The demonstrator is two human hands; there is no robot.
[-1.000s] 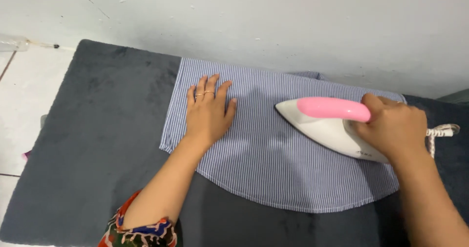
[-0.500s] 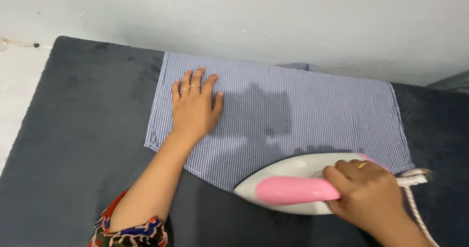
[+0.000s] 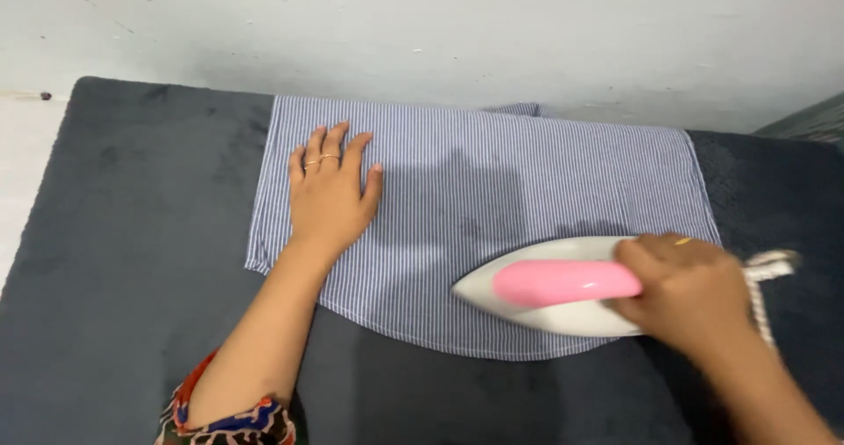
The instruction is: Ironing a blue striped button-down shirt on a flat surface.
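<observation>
From the head view, the left hand (image 3: 327, 194) lies flat on the left part of a blue-and-white striped cloth (image 3: 527, 181), its fingers (image 3: 338, 144) spread and released, pinning the fabric rather than gripping it; two thin rings show on them. The right hand (image 3: 681, 287) is clenched around the rear of the pink handle of a white iron (image 3: 549, 295), which rests on the cloth's lower, curved hem with its tip pointing left. A braided cord (image 3: 763, 273) trails off behind that hand. The cloth is spread on a dark grey padded surface (image 3: 132, 260), its far edge close to a pale wall (image 3: 440, 32). The broad middle of the fabric looks smooth and flat, so much of the pressing appears done; the strip along the hem under the iron seems to be the part in hand, and the patch beneath the left palm cannot be judged. Compared with half a second ago, the iron has moved up and to the right, further onto the cloth from its lower edge, while the left hand has stayed put.
</observation>
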